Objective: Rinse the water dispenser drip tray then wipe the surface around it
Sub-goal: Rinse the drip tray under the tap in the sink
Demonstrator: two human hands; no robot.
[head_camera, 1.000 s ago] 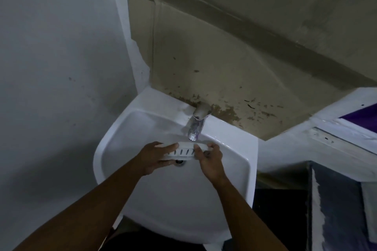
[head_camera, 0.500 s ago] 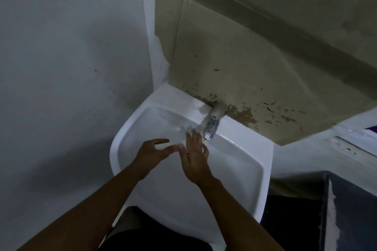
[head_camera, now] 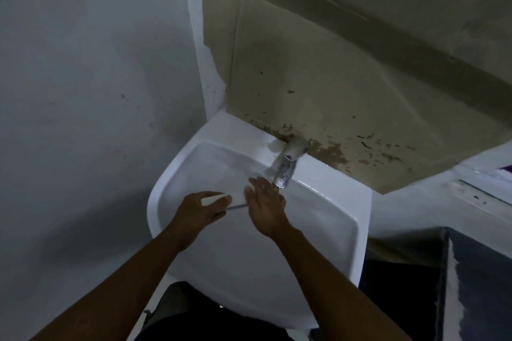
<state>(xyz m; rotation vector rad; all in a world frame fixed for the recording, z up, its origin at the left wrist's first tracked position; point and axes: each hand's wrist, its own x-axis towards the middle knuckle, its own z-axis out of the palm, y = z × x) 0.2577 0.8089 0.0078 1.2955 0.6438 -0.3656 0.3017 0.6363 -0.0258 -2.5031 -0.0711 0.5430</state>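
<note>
The white drip tray (head_camera: pixel 235 198) is over the basin of the white sink (head_camera: pixel 327 232), just left of the metal tap (head_camera: pixel 288 166). My left hand (head_camera: pixel 201 209) grips the tray's left end, thumb on top. My right hand (head_camera: pixel 266 206) lies flat with fingers spread over the tray's right part, fingertips close under the tap's spout. Most of the tray is hidden by the two hands. I cannot tell whether water is running.
Stained cardboard (head_camera: pixel 318 86) covers the wall behind the tap. A grey wall (head_camera: pixel 83 91) closes the left side. A white ledge (head_camera: pixel 443 196) runs to the right of the sink, with a dark area below it.
The view has swung so the sink sits further right. The tray moved left, out from under the tap, and my right hand went from gripping its end to lying flat over it.
</note>
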